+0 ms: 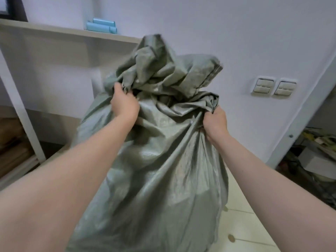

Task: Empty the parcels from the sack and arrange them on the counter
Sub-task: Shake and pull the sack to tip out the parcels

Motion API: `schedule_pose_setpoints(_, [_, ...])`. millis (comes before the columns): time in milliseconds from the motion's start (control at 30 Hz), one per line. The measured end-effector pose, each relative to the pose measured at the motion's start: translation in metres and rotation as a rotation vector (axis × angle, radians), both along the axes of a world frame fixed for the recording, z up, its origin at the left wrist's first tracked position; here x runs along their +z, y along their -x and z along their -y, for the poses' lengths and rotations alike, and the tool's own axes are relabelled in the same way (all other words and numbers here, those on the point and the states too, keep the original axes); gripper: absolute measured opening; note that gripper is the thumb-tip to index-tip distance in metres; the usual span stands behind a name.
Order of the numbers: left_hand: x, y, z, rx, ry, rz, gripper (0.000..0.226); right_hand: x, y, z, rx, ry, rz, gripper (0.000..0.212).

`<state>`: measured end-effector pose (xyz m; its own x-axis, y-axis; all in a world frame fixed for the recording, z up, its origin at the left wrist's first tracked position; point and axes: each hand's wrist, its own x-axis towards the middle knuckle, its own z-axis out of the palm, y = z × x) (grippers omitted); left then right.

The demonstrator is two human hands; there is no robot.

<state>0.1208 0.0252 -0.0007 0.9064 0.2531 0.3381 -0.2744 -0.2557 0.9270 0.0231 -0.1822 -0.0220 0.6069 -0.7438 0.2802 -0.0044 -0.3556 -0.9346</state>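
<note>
A large grey-green woven sack [156,170] fills the middle of the view, bulging and crumpled at its top. My left hand [123,104] grips a fold of the sack near its upper left. My right hand [215,122] grips bunched fabric on the upper right side. Both arms reach forward over the sack. The sack's mouth is folded over itself, and no parcel shows; whatever is inside is hidden by the fabric.
A pale counter or cabinet top [243,220] with drawer knobs lies under the sack at lower right. A white shelf unit [54,31] stands at left with light-blue rolls [101,26] on top. Wall switches [272,86] sit at right, clutter on the floor [316,157] beyond.
</note>
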Motion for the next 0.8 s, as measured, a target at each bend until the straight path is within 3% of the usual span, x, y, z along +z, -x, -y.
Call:
schedule_pose_setpoints(100, [0.025,0.004,0.004,-0.067,0.068,0.131,0.009,0.018,0.003,-0.005,-0.004,0.028,0.083,0.031])
schedule_pose_setpoints(200, [0.017,0.000,0.002,-0.137,-0.021,0.169,0.015,0.016,0.005,-0.009,0.076,0.002,0.122,0.029])
schedule_pose_setpoints(333, [-0.032,-0.015,0.002,-0.148,-0.385,0.012,0.016,-0.014,0.001,-0.007,0.085,0.113,-0.211,0.021])
schedule_pose_setpoints(467, [-0.061,-0.023,-0.006,-0.097,-0.656,-0.101,0.015,-0.060,0.001,0.008,0.214,0.265,-0.654,0.049])
schedule_pose_setpoints(533, [-0.064,-0.025,-0.010,-0.090,-0.713,-0.114,0.012,-0.066,0.002,0.011,0.274,0.308,-0.742,0.063])
schedule_pose_setpoints(600, [-0.063,-0.026,-0.012,-0.091,-0.725,-0.130,0.020,-0.059,0.007,0.013,0.326,0.309,-0.768,0.084])
schedule_pose_setpoints(700, [-0.055,-0.020,-0.011,-0.061,-0.632,-0.133,0.055,-0.037,0.016,0.015,0.376,0.106,-0.699,0.125])
schedule_pose_setpoints(733, [-0.051,-0.018,-0.010,-0.031,-0.582,-0.114,0.066,-0.031,0.018,0.016,0.327,0.059,-0.641,0.131])
schedule_pose_setpoints(800, [-0.040,-0.016,-0.007,0.002,-0.505,-0.059,0.087,-0.020,0.013,0.019,0.081,0.095,-0.571,0.126])
